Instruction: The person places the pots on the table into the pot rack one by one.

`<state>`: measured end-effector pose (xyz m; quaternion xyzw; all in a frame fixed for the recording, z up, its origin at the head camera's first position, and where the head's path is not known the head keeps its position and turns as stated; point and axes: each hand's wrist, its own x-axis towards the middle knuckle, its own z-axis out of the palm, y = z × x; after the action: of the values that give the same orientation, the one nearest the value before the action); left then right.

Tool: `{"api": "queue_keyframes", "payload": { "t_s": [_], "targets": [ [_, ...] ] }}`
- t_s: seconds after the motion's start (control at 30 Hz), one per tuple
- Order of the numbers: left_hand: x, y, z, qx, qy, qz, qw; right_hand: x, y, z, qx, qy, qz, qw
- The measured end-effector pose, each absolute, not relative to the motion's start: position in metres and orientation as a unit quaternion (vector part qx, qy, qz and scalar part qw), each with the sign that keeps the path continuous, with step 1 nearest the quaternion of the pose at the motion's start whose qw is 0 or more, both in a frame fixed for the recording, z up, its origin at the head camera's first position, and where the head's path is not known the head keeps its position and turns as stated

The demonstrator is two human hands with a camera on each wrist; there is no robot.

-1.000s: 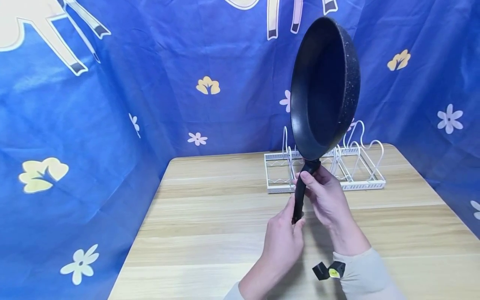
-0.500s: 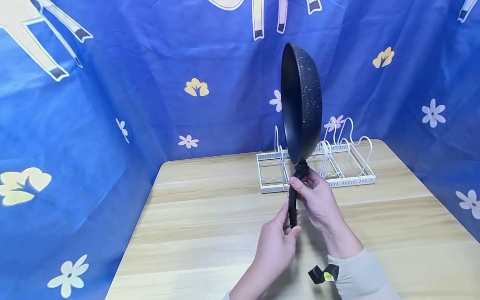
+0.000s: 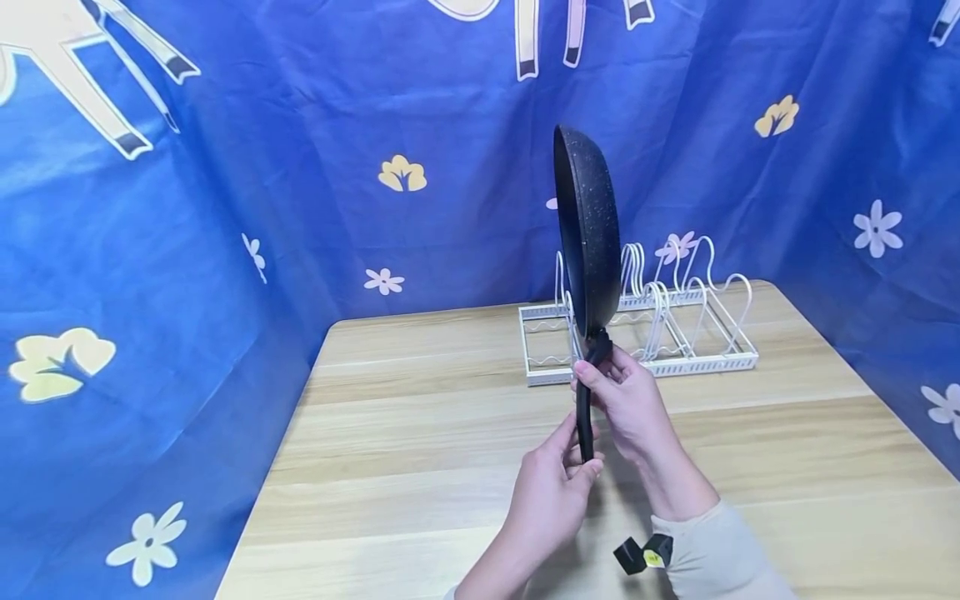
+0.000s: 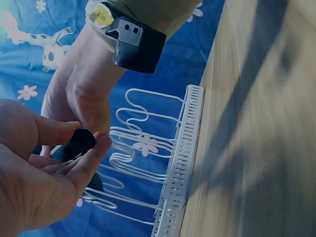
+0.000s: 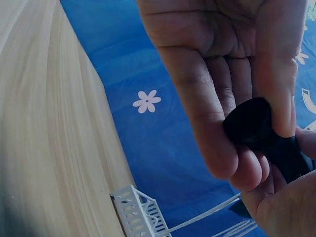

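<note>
A black speckled frying pan is held up nearly on edge, its inside facing left and its handle pointing down. My right hand grips the handle just below the pan body. Lower down, my left hand pinches the handle's end between thumb and fingers, as the left wrist view shows with the black handle tip. In the head view the pan overlaps the left part of a white wire rack, whose looped dividers stand upright.
The rack rests near the back edge of the wooden table. A blue patterned cloth hangs behind and at both sides. A small black camera is strapped on the right wrist.
The pan has come down and slightly left, and turned so that more of its speckled outside shows. Both hands have kept their hold on the handle.
</note>
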<state>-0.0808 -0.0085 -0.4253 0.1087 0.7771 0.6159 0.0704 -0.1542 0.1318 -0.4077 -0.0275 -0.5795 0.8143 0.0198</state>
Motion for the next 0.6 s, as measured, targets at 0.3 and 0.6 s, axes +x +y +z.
{"api": "queue_keyframes", "payload": {
  "t_s": [0.3,0.6],
  "targets": [
    [-0.082,-0.015,-0.427,0.097,0.756,0.639,0.102,-0.157,0.129,-0.417,-0.065,-0.588,0.806,0.002],
    [-0.085,-0.018,-0.431,0.093,0.751,0.643,0.119,-0.162,0.127,-0.432,-0.086,-0.582,0.809,-0.020]
  ]
}}
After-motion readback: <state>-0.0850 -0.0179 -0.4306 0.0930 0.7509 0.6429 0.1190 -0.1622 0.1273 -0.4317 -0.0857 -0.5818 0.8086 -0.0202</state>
